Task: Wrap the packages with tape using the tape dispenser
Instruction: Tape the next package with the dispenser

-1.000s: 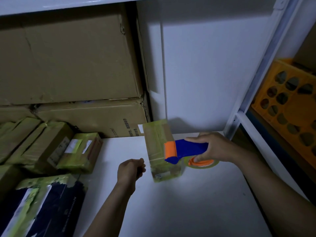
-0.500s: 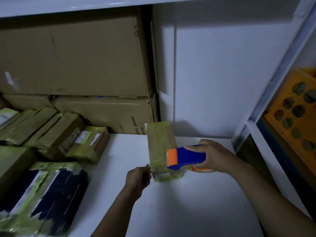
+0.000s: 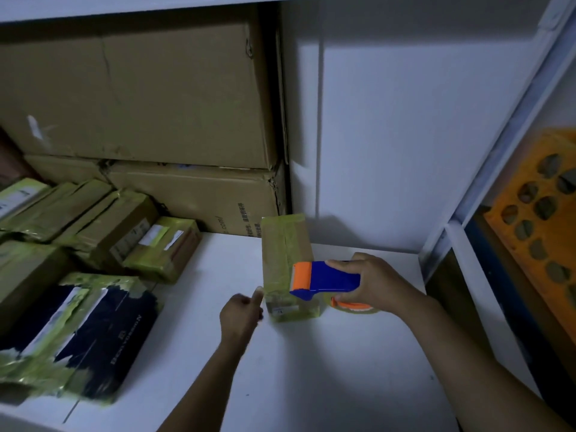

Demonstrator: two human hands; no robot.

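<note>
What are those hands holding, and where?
The right hand grips the tape dispenser by its blue body. The left hand holds nothing visible; its thumb is beside the package.

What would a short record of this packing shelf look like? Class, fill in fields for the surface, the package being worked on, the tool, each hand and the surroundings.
Surface: white shelf
Package in work: small taped box, standing upright
Tool: blue and orange tape dispenser, its orange end at the box
Right hand: grips the dispenser
Left hand: fingers curled, thumb by the box's lower left edge
Surroundings: taped packages at left, cardboard cartons behind, orange crate at right
</note>
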